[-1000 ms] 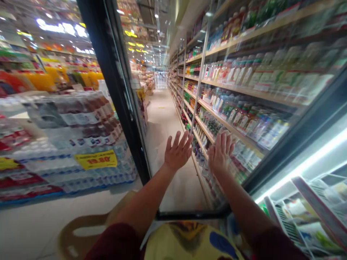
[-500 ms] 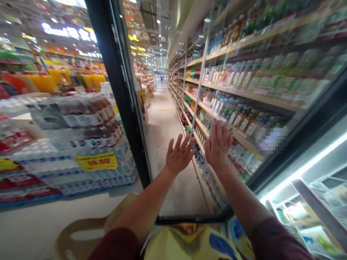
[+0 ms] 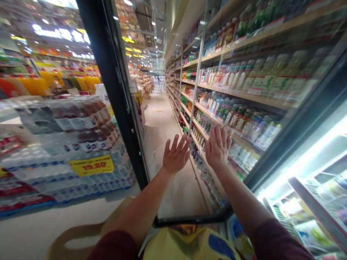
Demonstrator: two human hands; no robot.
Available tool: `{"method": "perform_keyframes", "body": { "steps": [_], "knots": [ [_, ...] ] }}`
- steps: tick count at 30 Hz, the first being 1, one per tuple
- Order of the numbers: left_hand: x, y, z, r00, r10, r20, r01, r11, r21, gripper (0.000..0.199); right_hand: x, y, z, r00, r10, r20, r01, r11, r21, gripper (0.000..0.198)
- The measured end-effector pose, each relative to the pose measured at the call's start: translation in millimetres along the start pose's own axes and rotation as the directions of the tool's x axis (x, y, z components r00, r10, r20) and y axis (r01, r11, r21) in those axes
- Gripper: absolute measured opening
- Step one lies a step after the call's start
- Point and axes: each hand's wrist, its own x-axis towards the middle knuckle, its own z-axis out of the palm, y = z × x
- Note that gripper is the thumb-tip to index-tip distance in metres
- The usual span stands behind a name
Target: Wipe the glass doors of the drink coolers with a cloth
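A glass cooler door [image 3: 176, 202] with a black frame stands open in front of me. My left hand [image 3: 176, 154] is flat toward the pane, its fingers spread and pointing up, holding nothing that I can see. To its right, my right hand [image 3: 217, 146] is also laid flat at the glass, fingers stretched out and closer together. A pale patch shows by its fingertips; I cannot tell whether it is a reflection or something under the palm. Through the pane, bottled drinks [image 3: 244, 121] line wooden shelves.
At left, shrink-wrapped bottle packs [image 3: 89, 119] are stacked with a yellow price sign [image 3: 92, 165]. A lit cooler interior with packaged goods [image 3: 311, 231] is at lower right. A beige looped handle [image 3: 73, 231] lies low at left. The aisle floor [image 3: 159, 119] runs ahead.
The view has shifted slightly to the right, so the door frame and bottle packs sit further left. My right hand's fingers have spread a little; both hands stay at the glass.
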Motion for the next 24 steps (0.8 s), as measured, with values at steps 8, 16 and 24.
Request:
{"method": "perform_keyframes", "body": {
  "steps": [8,16,24],
  "knots": [
    [0,1,0,1.000,-0.006,0.007,0.006,1.000,-0.008,0.066,-93,-12,10,0.998,-0.039,0.047,0.040,0.999,-0.021,0.056],
    [0,-2,2,1.000,-0.016,0.004,0.016,1.000,-0.013,0.067,-52,42,4,0.995,0.097,0.006,-0.096,0.995,-0.027,0.061],
    [1,1,-2,1.000,-0.028,0.013,0.028,1.000,-0.012,0.067,-138,18,13,0.978,0.187,0.093,-0.185,0.982,-0.031,0.070]
  ]
}}
